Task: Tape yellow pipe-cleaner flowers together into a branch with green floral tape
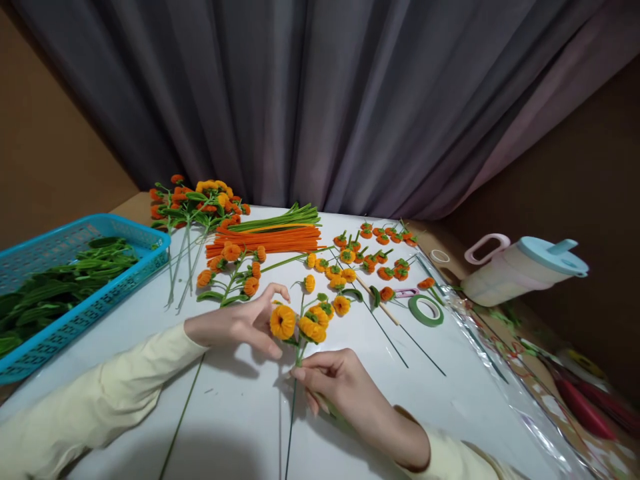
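One sprig (314, 327), right hand (347, 387) pinching, left hand (244, 327) (clear of basket rim (100, 298)).

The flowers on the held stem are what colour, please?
The flowers are orange-yellow, seen best in the head view.

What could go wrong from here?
The right hand pinches the yellow spray by its stem, so the flower heads could tip or twist. The open left hand, close beside them, might knock them. The orange spray runs under the left wrist, which may drag it.

Dim background, soft foreground shadows
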{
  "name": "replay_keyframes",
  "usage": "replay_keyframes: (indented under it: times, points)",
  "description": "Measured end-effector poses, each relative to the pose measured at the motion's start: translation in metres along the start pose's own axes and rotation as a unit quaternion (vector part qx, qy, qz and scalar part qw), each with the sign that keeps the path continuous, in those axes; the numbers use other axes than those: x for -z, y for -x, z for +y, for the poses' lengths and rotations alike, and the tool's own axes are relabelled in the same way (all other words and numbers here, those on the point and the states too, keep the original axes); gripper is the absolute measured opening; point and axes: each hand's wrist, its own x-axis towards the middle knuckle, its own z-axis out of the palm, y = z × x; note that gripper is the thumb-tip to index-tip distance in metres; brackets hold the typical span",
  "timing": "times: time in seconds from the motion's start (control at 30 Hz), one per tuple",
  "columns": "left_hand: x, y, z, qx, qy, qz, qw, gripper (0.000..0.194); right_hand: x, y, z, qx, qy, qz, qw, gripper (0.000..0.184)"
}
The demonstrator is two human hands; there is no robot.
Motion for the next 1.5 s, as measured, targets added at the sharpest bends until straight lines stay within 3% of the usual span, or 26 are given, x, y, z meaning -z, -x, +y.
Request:
replay_keyframes:
  times: [0.07, 0.2, 0.37, 0.47, 0.63, 0.83, 1.03, 1.13, 1.3, 1.5]
  points:
    - [0.001, 0.01, 0.02, 0.002, -0.15, -0.023, 0.988, 0.058, -0.001, 0.001, -0.002, 0.002, 0.009, 0.001, 1.0, 0.044]
    - [-0.012, 0.025, 0.046, -0.079, -0.386, 0.11, 0.912, 0.043, -0.005, 0.003, -0.003, 0.016, 0.031, 0.007, 0.999, 0.04]
    - [-0.042, 0.019, 0.035, -0.182, -0.627, 0.136, 0.746, 0.029, -0.009, 0.004, -0.006, 0.032, 0.038, 0.017, 0.999, 0.035]
    - [-0.049, 0.014, 0.026, -0.189, -0.678, 0.123, 0.7, 0.016, -0.009, 0.004, -0.007, 0.034, 0.05, 0.016, 0.998, 0.035]
    - [-0.049, 0.015, 0.026, -0.194, -0.664, 0.141, 0.708, 0.007, -0.007, 0.004, -0.003, 0.031, 0.058, 0.01, 0.998, 0.037]
    - [-0.046, 0.008, 0.027, -0.155, -0.621, 0.172, 0.749, 0.029, -0.008, 0.003, -0.004, 0.039, 0.062, 0.005, 0.997, 0.034]
    - [-0.036, 0.002, 0.025, -0.066, -0.527, 0.139, 0.836, 0.03, -0.01, 0.004, -0.004, 0.035, 0.045, 0.004, 0.998, 0.037]
    - [-0.031, 0.001, 0.027, -0.067, -0.497, 0.107, 0.858, 0.043, -0.009, 0.004, -0.003, 0.032, 0.039, 0.004, 0.999, 0.03]
    - [-0.026, -0.004, 0.036, -0.072, -0.485, 0.025, 0.871, 0.033, -0.007, 0.003, -0.001, 0.02, 0.034, -0.006, 0.999, 0.029]
    - [-0.024, -0.009, 0.037, -0.041, -0.51, 0.026, 0.859, 0.032, -0.007, 0.0, -0.001, 0.027, 0.027, -0.026, 0.999, 0.031]
